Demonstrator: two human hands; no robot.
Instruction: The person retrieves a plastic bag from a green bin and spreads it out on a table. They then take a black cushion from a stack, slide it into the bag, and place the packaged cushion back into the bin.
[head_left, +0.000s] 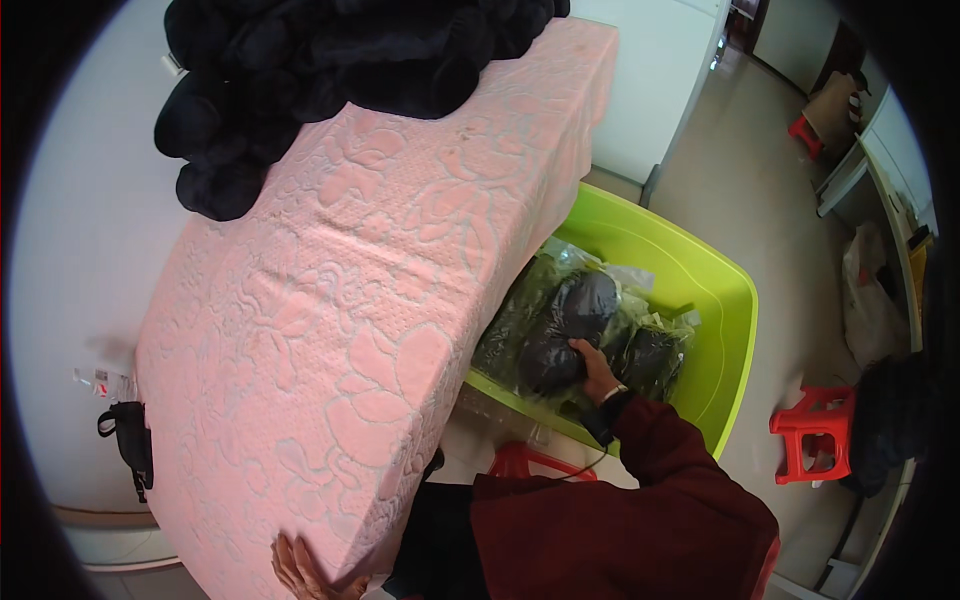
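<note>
My right hand (598, 374) reaches down into a lime-green plastic tub (738, 330). Its fingers close on the side of a dark, rounded, soft item in a clear plastic bag (570, 330). Similar dark bagged items lie around it, one bagged bundle (655, 352) to the right and another bag (515, 325) to the left, partly behind the table edge. At the lower edge, my left hand (310, 572) lies flat with fingers apart on the pink quilted cloth (300, 350) covering the table.
A heap of black plush pieces (330, 60) covers the far end of the table. Below the tub's near side is a red stool (530, 460); another red stool (812, 432) stands at the right. A white cabinet (650, 80) rises behind the tub. A black pouch (128, 445) hangs at the left.
</note>
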